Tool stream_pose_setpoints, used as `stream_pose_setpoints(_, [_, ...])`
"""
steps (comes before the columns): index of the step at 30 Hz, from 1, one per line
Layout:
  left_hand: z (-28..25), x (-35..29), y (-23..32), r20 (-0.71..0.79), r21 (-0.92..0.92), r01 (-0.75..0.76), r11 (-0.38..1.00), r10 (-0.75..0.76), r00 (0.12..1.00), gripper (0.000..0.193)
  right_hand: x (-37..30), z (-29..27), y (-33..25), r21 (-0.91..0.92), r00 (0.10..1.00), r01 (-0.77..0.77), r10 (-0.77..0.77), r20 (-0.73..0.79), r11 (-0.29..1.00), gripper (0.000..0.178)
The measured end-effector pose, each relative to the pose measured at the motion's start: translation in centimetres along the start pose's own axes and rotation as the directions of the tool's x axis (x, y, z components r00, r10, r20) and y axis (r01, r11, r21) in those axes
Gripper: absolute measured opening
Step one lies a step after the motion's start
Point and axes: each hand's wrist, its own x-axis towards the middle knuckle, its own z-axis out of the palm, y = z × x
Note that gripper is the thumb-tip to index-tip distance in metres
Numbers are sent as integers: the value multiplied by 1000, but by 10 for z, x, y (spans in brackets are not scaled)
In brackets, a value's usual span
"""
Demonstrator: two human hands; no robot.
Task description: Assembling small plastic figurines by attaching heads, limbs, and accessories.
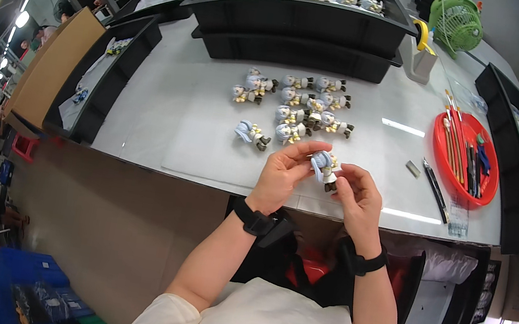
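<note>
Both my hands hold one small figurine with pale blue hair and a white outfit above the near edge of the white table. My left hand grips its head end. At its dark feet, the fingers of my right hand pinch it. Several more figurines of the same kind lie in a loose cluster on the table just beyond my hands, one of them apart at the left.
A stacked black tray holding rows of figurines stands at the back. A red dish with brushes and tools lies at the right, a black pen beside it. Black bins flank both table sides; a green fan stands far right.
</note>
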Motion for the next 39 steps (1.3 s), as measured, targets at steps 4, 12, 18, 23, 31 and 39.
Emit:
stream_pose_setpoints(4, [1,2,6,23,-82,86,993,-84,996,35,2,1,3,-139,997,75,-74,14,987,25])
stream_pose_setpoints(12, [-12,-1,-7,62,96,-108,990,102,993,29,5,-7,-3,-120,975,186,-169,141,975,29])
stream_pose_setpoints(18, [-12,2,-16,321,205,-177,963,105,941,32,-11,-35,-10,256,948,-7,-75,309,967,43])
stream_pose_setpoints(23, [5,1,-14,354,392,-235,890,90,931,33,-45,-86,-28,272,985,50,-92,145,961,48])
stream_pose_setpoints(31, [-6,0,-8,173,432,-111,895,39,984,29,-178,-316,4,-259,735,-346,89,-672,902,41])
stream_pose_setpoints(39, [1,0,-13,157,443,-109,890,43,987,28,-223,-353,93,-588,666,-745,393,-634,314,39])
